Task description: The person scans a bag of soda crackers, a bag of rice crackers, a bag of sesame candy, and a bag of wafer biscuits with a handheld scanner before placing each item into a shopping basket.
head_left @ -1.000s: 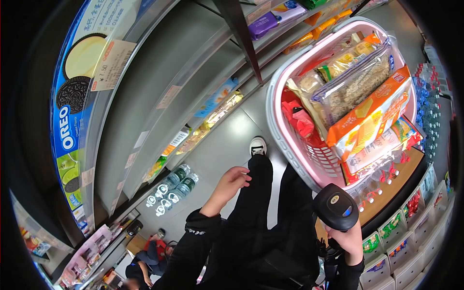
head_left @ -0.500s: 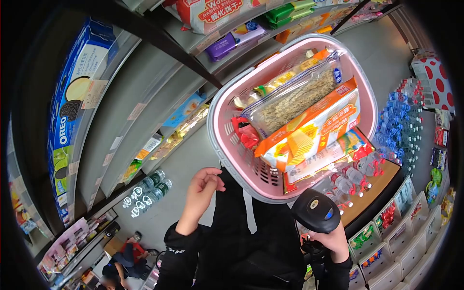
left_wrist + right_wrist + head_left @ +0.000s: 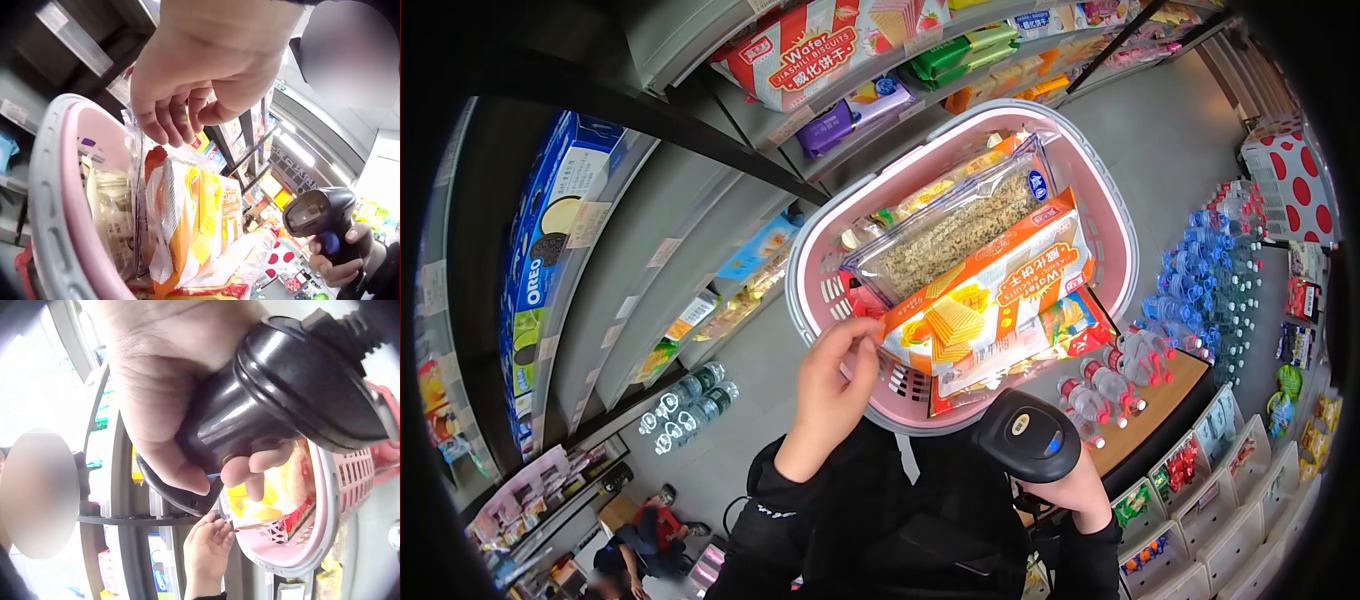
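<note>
My right hand [image 3: 1072,490] grips a black handheld scanner [image 3: 1028,436], seen close up in the right wrist view with fingers curled round its handle [image 3: 219,425]. My left hand [image 3: 830,395] is over the near left rim of a pink basket [image 3: 1112,210], fingers loosely bent beside the orange wafer packet [image 3: 990,290]. In the left wrist view that hand [image 3: 212,69] hangs just above the packet [image 3: 206,212]; whether the fingertips touch it I cannot tell. A clear pack of grainy bars [image 3: 960,230] lies behind the wafers in the basket.
Shelves with an Oreo box [image 3: 550,240] and a red-white wafer bag [image 3: 820,50] run along the left and top. Bottles stand on the floor [image 3: 1215,270] at right and by a wooden surface [image 3: 1145,415]. White bins [image 3: 1250,450] line the lower right. People are at the lower left.
The basket appears further left and lower in the head view. My left hand has risen from beside the leg to the wafer packet's left end. My right hand still grips the scanner.
</note>
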Demonstrator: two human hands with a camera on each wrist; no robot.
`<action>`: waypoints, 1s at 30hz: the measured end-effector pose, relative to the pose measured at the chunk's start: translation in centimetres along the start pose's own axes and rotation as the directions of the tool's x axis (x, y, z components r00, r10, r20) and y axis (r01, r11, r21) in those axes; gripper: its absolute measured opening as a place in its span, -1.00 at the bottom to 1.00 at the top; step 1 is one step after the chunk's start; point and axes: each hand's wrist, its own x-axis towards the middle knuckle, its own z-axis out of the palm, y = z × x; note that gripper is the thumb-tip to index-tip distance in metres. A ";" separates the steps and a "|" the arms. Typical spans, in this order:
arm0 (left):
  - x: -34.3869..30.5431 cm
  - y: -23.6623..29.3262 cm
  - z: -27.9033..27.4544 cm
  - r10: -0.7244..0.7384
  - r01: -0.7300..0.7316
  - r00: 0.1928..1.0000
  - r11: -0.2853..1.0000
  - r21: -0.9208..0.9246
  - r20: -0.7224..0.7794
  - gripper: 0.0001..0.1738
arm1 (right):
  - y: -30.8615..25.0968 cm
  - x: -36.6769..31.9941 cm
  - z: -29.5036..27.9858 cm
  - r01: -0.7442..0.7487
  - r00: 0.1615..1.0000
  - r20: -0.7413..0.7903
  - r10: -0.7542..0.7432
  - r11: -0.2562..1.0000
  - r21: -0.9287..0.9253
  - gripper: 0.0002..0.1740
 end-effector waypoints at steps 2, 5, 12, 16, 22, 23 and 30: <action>1.2 1.6 0.2 0.149 -0.141 0.988 0.969 0.203 -0.027 -0.81 | -0.4 0.1 -0.4 -0.012 1.000 -0.020 0.012 1.000 -0.003 -0.35; 3.8 1.9 0.4 0.438 -0.369 0.898 0.796 0.479 -0.036 -0.79 | -0.9 0.5 -1.0 0.044 0.999 -0.015 -0.044 0.999 -0.004 -0.37; 8.8 2.8 2.3 0.326 -0.336 0.933 0.643 0.688 0.151 -0.53 | -3.2 1.7 -1.7 0.113 0.989 -0.095 -0.113 0.994 -0.003 -0.48; 10.5 1.7 2.4 0.200 -0.282 0.959 0.745 0.605 0.199 -0.49 | -2.0 2.4 -2.2 0.081 0.997 -0.002 -0.081 0.996 0.032 -0.48; 13.1 0.5 1.8 -0.072 -0.125 0.922 0.875 0.468 0.381 -0.45 | -2.1 4.0 -1.7 0.047 0.992 0.114 -0.055 0.997 0.069 -0.34; 13.1 0.5 1.8 -0.068 -0.129 0.923 0.873 0.470 0.380 -0.45 | -2.3 4.5 -1.5 0.053 0.992 0.113 -0.060 0.996 0.069 -0.34; 11.4 3.3 2.1 0.007 -0.186 0.955 0.795 0.578 0.298 -0.51 | -3.3 7.1 -0.1 0.102 0.991 0.062 -0.120 0.967 0.234 -0.49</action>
